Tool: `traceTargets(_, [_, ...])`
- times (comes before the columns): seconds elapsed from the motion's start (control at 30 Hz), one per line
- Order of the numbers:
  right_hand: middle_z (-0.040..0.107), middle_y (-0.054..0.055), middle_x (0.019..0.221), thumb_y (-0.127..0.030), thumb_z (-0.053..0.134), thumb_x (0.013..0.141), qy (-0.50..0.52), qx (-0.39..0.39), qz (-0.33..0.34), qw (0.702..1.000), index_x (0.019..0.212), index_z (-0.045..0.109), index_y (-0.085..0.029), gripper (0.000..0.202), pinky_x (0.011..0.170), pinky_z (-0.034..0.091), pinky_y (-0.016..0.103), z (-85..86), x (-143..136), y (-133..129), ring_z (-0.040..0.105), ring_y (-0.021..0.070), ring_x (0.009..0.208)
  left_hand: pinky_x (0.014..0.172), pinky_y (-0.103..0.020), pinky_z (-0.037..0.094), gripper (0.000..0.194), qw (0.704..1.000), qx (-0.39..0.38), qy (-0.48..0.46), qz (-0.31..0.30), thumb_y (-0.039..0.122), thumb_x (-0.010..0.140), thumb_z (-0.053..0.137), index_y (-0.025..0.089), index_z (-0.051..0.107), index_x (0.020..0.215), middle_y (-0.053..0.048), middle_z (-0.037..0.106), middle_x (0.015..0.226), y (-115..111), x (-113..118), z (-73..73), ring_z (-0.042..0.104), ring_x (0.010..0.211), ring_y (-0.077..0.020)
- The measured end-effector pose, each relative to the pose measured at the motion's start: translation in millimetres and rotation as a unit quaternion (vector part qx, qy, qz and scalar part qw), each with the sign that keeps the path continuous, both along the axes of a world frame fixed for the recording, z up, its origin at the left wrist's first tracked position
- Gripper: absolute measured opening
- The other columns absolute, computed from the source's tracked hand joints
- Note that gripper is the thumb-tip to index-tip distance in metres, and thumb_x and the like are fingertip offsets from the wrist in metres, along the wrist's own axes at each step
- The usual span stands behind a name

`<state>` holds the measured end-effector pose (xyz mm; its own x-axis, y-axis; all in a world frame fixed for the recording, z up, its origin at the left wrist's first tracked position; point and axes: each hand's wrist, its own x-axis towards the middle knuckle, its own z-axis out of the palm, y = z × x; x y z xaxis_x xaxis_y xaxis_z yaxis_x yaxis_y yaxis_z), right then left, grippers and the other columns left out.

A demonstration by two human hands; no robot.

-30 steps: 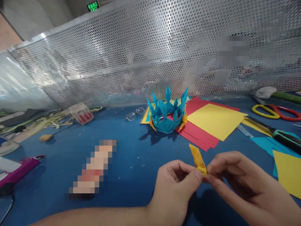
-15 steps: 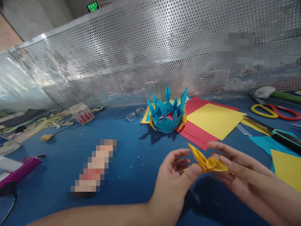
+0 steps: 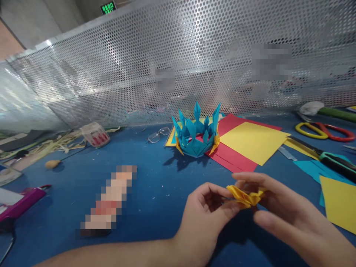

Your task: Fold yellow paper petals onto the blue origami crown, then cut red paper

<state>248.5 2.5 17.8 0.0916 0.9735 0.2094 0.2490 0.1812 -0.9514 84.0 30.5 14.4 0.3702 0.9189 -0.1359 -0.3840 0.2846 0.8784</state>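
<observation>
My left hand [image 3: 205,218] pinches a yellow folded-paper piece [image 3: 244,198] between thumb and fingers, a little above the blue table. Curled around the right side of that piece is my right hand [image 3: 283,207], its thumb away from the paper and its fingers apart; where its other fingertips touch is partly hidden. Beyond both hands stands a blue origami crown [image 3: 196,142] with pointed tips and small yellow folded pieces at its sides. Red paper [image 3: 233,159] and a yellow sheet [image 3: 253,142] lie beside the crown on the right.
Scissors [image 3: 311,130] with yellow and red handles and a black-and-teal cutter [image 3: 335,165] lie right. Eyeglasses [image 3: 158,135], a clear plastic cup [image 3: 96,135] and a magenta object [image 3: 25,202] are on the left. A perforated metal screen [image 3: 133,70] borders the table's back.
My right thumb has come off the yellow paper and dropped lower, while the right fingers have shifted left over it. The paper has turned, its upright point now tipped down toward my left fingers.
</observation>
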Motion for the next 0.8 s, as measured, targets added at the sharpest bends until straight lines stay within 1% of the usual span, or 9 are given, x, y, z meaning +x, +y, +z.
traceTargets(0.13, [0.076,0.006,0.096,-0.055,0.078,0.071,-0.012,-0.041,0.024,0.999,0.103,0.073,-0.027,0.042,0.073,0.062,0.032,-0.3,1.3,3.6,0.072,0.0272,0.087,0.071,-0.023,0.048,0.045,0.999,0.017,0.024,-0.031,0.036,0.056,0.093,0.015,0.06,0.079,0.001,0.067,0.078,-3.8,-0.4,0.9,0.059,0.071,-0.0086])
traceTargets(0.23, [0.075,0.006,0.092,-0.053,0.08,0.07,0.031,-0.033,0.016,0.999,0.11,0.067,-0.026,0.05,0.072,0.062,0.031,-0.4,-0.6,6.7,0.073,0.0267,0.087,0.074,-0.023,0.048,0.055,0.998,0.002,0.049,-0.025,0.039,0.048,0.095,0.014,0.058,0.079,0.0,0.067,0.078,-5.1,0.1,2.8,0.061,0.074,-0.0096])
traceTargets(0.3, [0.075,0.006,0.088,-0.053,0.08,0.069,0.057,-0.027,0.023,0.998,0.106,0.065,-0.025,0.049,0.07,0.062,0.03,1.6,-3.8,7.2,0.073,0.0259,0.085,0.071,-0.023,0.049,0.059,0.999,-0.012,0.047,-0.014,0.04,0.044,0.096,0.015,0.056,0.08,0.001,0.066,0.075,-4.9,0.5,2.6,0.06,0.071,-0.009])
traceTargets(0.37, [0.073,0.005,0.079,-0.056,0.079,0.068,0.057,-0.027,0.027,0.998,0.095,0.066,-0.024,0.044,0.063,0.061,0.027,4.5,-6.9,6.9,0.073,0.0237,0.075,0.071,-0.023,0.048,0.057,0.999,0.001,0.041,0.003,0.04,0.048,0.095,0.015,0.055,0.079,0.002,0.064,0.074,-4.5,0.9,1.3,0.059,0.07,-0.0083])
traceTargets(0.47, [0.069,0.004,0.069,-0.06,0.075,0.07,0.015,-0.035,0.027,0.999,0.079,0.065,-0.023,0.04,0.054,0.057,0.023,6.3,-7.6,5.7,0.068,0.0192,0.062,0.074,-0.022,0.047,0.048,0.998,0.038,0.043,0.02,0.038,0.058,0.092,0.015,0.057,0.081,0.002,0.063,0.078,-4.7,1.2,-0.3,0.059,0.075,-0.0087])
traceTargets(0.53, [0.068,0.003,0.069,-0.06,0.072,0.074,-0.018,-0.049,0.043,0.998,0.077,0.065,-0.023,0.038,0.055,0.056,0.023,4.6,-5.3,4.3,0.067,0.0185,0.063,0.071,-0.022,0.045,0.045,0.998,0.047,0.051,-0.004,0.041,0.063,0.089,0.015,0.057,0.082,0.002,0.061,0.077,-5.3,1.0,0.4,0.056,0.074,-0.0084])
traceTargets(0.63, [0.071,0.003,0.076,-0.057,0.073,0.074,-0.072,-0.05,0.048,0.995,0.081,0.068,-0.025,0.033,0.06,0.056,0.023,0.2,-1.1,1.4,0.069,0.0197,0.07,0.067,-0.022,0.042,0.049,0.996,0.048,0.069,-0.037,0.044,0.062,0.088,0.015,0.055,0.083,0.003,0.058,0.075,-6.5,0.2,3.2,0.051,0.07,-0.0078])
traceTargets(0.7, [0.072,0.002,0.077,-0.056,0.073,0.074,-0.102,-0.041,0.035,0.993,0.082,0.069,-0.026,0.031,0.059,0.055,0.022,-1.9,0.0,-0.1,0.069,0.0194,0.069,0.067,-0.022,0.041,0.053,0.995,0.049,0.085,-0.035,0.042,0.059,0.09,0.017,0.052,0.084,0.004,0.057,0.074,-7.4,-0.5,4.8,0.05,0.07,-0.0079])
traceTargets(0.8, [0.07,0.002,0.069,-0.059,0.072,0.072,-0.118,-0.036,0.01,0.992,0.079,0.07,-0.026,0.034,0.055,0.054,0.023,-3.7,-2.0,-0.9,0.066,0.0191,0.062,0.068,-0.022,0.041,0.056,0.995,0.05,0.084,-0.024,0.039,0.059,0.091,0.018,0.047,0.087,0.006,0.058,0.071,-8.7,-0.9,5.0,0.051,0.069,-0.0077])
